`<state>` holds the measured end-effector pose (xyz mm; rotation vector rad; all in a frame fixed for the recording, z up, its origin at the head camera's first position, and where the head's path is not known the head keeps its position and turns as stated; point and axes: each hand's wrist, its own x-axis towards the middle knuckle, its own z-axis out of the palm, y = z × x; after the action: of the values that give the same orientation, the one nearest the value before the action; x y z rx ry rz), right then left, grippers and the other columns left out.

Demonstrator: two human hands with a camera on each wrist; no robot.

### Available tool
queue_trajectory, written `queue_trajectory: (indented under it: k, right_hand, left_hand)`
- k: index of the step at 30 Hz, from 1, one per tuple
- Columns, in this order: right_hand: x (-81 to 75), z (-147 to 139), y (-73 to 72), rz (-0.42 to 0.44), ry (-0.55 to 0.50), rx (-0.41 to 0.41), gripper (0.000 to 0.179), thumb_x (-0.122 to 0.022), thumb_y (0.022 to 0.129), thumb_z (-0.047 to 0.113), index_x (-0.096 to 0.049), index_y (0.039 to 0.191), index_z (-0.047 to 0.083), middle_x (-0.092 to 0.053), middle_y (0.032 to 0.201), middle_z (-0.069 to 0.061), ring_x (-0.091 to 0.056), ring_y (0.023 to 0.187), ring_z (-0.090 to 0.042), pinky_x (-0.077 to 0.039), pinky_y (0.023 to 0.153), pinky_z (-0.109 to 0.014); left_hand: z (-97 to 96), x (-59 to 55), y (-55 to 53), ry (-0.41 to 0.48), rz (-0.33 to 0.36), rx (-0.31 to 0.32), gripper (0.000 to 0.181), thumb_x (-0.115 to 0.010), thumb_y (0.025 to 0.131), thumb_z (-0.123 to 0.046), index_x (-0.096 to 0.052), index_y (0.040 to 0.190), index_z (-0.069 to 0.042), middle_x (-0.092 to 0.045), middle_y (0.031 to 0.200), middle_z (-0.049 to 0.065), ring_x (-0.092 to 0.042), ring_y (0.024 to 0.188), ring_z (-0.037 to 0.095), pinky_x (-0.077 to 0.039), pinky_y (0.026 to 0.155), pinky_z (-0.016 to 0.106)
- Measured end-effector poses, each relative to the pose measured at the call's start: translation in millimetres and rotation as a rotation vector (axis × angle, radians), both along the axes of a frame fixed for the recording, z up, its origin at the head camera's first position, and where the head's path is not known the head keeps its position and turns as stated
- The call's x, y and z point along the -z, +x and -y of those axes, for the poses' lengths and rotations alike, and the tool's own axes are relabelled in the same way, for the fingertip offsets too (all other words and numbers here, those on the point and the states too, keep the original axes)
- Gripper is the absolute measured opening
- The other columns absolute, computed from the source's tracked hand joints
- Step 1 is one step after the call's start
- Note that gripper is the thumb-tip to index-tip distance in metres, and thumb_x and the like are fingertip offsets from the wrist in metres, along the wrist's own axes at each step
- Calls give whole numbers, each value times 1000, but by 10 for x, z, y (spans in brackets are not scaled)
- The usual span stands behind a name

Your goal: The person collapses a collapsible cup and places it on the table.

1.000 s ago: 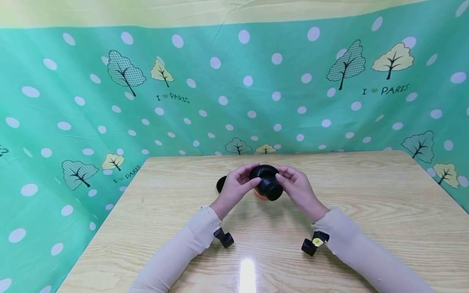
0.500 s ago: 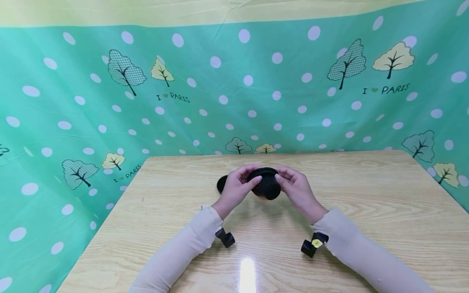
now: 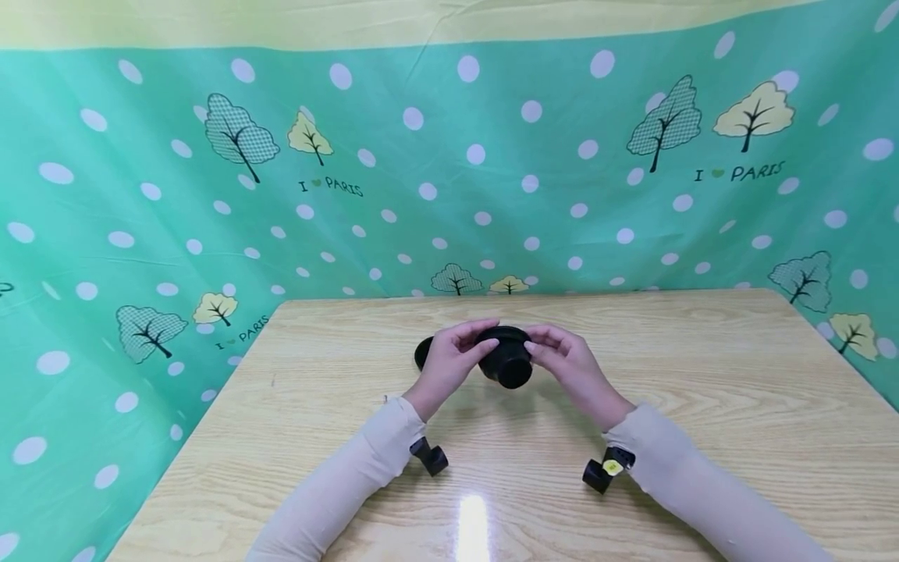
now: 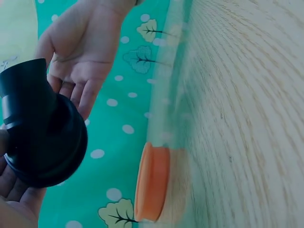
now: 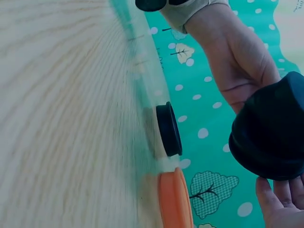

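Observation:
A black cup-shaped piece (image 3: 507, 363) with a wide rim and a narrower, stepped neck is held above the table, its neck tilted down towards me. My left hand (image 3: 453, 359) grips the rim from the left, thumb in front and fingers behind. On the rim's other side, my right hand (image 3: 572, 367) holds it between thumb and fingers. Below the piece stands an orange flanged round part (image 4: 153, 183) on the table, hidden in the head view. A low black round part with a rim (image 5: 168, 129) lies beyond it, partly behind my left hand in the head view.
The wooden table (image 3: 702, 375) reaches back to a green dotted cloth (image 3: 492, 172) hanging behind it. Black wrist cameras are strapped at the left sleeve (image 3: 351, 476) and the right sleeve (image 3: 702, 484).
The black piece has turned in my hands: its neck swung from lower right to point more towards me. It sits slightly lower, and the orange part beneath is now covered in the head view.

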<state>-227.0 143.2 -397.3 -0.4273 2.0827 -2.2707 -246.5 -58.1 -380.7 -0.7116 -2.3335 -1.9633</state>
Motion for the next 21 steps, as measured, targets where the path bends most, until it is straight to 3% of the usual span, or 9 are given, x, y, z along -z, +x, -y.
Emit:
queue_trajectory:
  k: [4,11,15,21]
  right_hand:
    - [-37,-6,-13,-35,138,27,36,-64,92,19,-57,119,-4,-63,109,-6,-60,97,-11,-51,84,-27]
    - [-142,3,-47,-139,379,-3,32,-66,89,16,-63,117,0,-64,113,-15,-61,100,-21,-51,83,-25]
    - [-156,8,-50,-131,414,-33,33,-65,90,15,-63,119,-1,-64,115,-16,-64,97,-20,-53,80,-24]
    - [-127,21,-39,-138,402,-28,30,-65,90,14,-65,116,0,-67,110,-16,-65,85,-13,-54,72,-25]
  left_hand:
    - [3,126,-76,-29,-6,16,33,-63,91,-9,-61,122,3,-63,121,16,-62,107,24,-51,86,23]
    - [11,145,-46,-116,-119,23,32,-65,90,-17,-65,119,-4,-67,115,11,-65,99,19,-53,79,25]
    - [24,131,-30,-136,-140,30,33,-66,89,-18,-65,119,-4,-68,113,7,-65,97,14,-54,78,26]
    - [40,100,-25,-129,-85,28,33,-69,88,-21,-66,118,-7,-68,113,3,-64,101,11,-52,84,25]
